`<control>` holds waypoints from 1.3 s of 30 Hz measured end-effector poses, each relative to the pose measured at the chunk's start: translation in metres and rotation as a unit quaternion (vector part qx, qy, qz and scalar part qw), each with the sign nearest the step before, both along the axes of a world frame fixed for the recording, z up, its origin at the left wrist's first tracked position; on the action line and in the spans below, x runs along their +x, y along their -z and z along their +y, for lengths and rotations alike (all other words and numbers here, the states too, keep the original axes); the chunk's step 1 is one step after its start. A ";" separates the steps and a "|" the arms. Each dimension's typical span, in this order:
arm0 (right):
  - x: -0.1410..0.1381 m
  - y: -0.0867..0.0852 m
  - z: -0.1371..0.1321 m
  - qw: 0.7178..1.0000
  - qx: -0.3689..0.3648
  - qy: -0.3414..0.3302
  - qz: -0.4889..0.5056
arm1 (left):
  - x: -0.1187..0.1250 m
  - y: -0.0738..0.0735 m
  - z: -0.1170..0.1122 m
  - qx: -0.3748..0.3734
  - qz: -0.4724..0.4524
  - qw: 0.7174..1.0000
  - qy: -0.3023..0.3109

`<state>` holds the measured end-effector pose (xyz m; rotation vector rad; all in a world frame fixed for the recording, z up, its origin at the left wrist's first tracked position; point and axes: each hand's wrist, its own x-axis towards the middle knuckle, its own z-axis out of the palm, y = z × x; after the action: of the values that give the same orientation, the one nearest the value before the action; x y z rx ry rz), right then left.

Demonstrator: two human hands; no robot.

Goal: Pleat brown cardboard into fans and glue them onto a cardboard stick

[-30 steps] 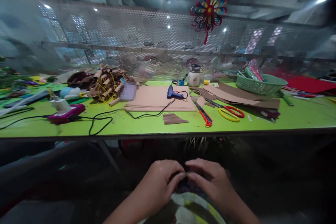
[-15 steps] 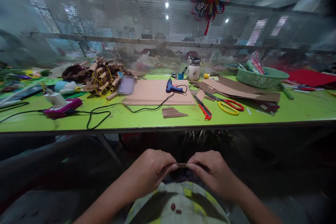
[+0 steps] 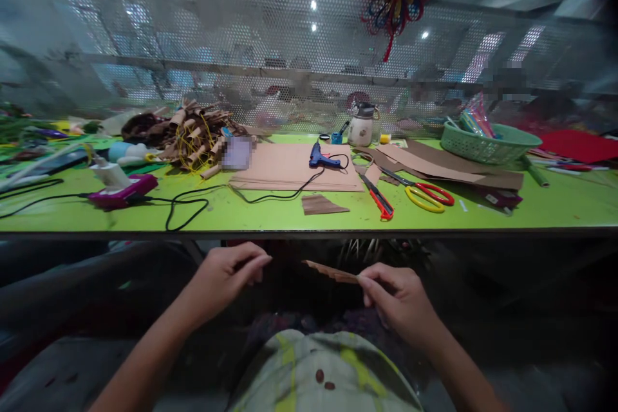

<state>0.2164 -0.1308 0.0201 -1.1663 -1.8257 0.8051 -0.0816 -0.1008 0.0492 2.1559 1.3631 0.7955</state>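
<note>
My right hand (image 3: 393, 293) pinches one end of a narrow brown paper strip (image 3: 333, 271) with a ragged edge, in front of the table's near edge. The strip points left, tilted slightly up, towards my left hand. My left hand (image 3: 236, 277) is apart from the strip, thumb and forefinger pressed together; anything between those fingertips is too small to make out. On the table beyond lie a cut piece of brown paper (image 3: 323, 204), a blue glue gun (image 3: 324, 158) on a stack of brown sheets (image 3: 270, 174), an orange-red utility knife (image 3: 379, 198) and red-and-yellow scissors (image 3: 425, 196).
The green table (image 3: 261, 214) spans the view. A pink power strip (image 3: 123, 192) with a black cord is on the left, by a heap of rolled brown paper (image 3: 193, 135). A jar (image 3: 361, 129) and a green basket (image 3: 483, 145) stand farther back.
Both hands held the strip between them before. My left hand has come off it and moved left and up; the right keeps the strip, shifted slightly right.
</note>
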 end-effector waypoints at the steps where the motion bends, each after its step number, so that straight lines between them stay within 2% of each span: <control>1: 0.000 0.002 0.000 1.000 -0.007 0.005 0.009 | -0.004 0.000 0.001 0.007 -0.030 0.999 -0.041; 3: -0.002 0.005 0.001 1.000 -0.016 0.004 0.024 | -0.003 0.000 -0.001 0.015 -0.087 0.992 -0.090; 4: -0.004 0.006 0.001 0.999 -0.018 0.001 0.031 | 0.002 0.001 -0.003 0.015 -0.110 0.990 -0.092; 8: -0.014 0.005 0.001 0.997 -0.039 0.010 0.066 | 0.039 0.003 -0.012 0.005 -0.153 0.988 -0.017; 10: -0.017 0.004 0.001 0.996 -0.049 0.011 0.069 | 0.055 0.003 -0.016 0.023 -0.156 0.988 -0.002; 13: -0.020 0.002 0.002 0.998 -0.037 -0.024 0.036 | 0.067 0.000 -0.020 0.119 -0.058 0.991 0.013; 15: -0.023 0.000 0.003 0.998 -0.012 -0.066 0.001 | 0.070 -0.002 -0.021 0.172 0.046 0.982 0.056; 18: -0.028 -0.003 0.005 0.993 0.007 -0.111 -0.032 | 0.074 0.000 -0.020 0.191 0.164 0.959 0.133; 21: -0.032 -0.008 0.004 0.991 -0.002 -0.131 -0.038 | 0.073 0.003 -0.019 0.195 0.199 0.948 0.151; 24: -0.029 -0.020 0.009 0.984 0.017 -0.166 -0.056 | 0.064 -0.004 -0.014 0.193 0.171 0.951 0.170; 27: -0.023 -0.037 0.034 0.982 0.072 -0.162 -0.070 | 0.050 -0.021 0.010 0.173 0.137 0.961 0.167; 29: -0.021 -0.046 0.065 0.986 0.102 -0.114 -0.068 | 0.040 -0.032 0.039 0.178 0.138 0.966 0.129; 31: -0.025 -0.049 0.104 0.983 0.151 -0.060 -0.083 | 0.034 -0.036 0.075 0.166 0.139 0.972 0.096; 33: -0.033 -0.043 0.142 0.973 0.196 -0.009 -0.123 | 0.031 -0.033 0.107 0.131 0.139 0.978 0.079; 35: -0.041 -0.032 0.172 0.965 0.205 0.012 -0.163 | 0.032 -0.022 0.129 0.098 0.143 0.983 0.065; 39: -0.050 -0.006 0.196 0.963 0.192 0.014 -0.188 | 0.032 0.001 0.142 0.129 0.117 0.985 0.013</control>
<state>0.1663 0.0648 0.0263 -1.1363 -2.1453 0.1967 -0.0494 0.0409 0.0485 2.5311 1.4063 0.7644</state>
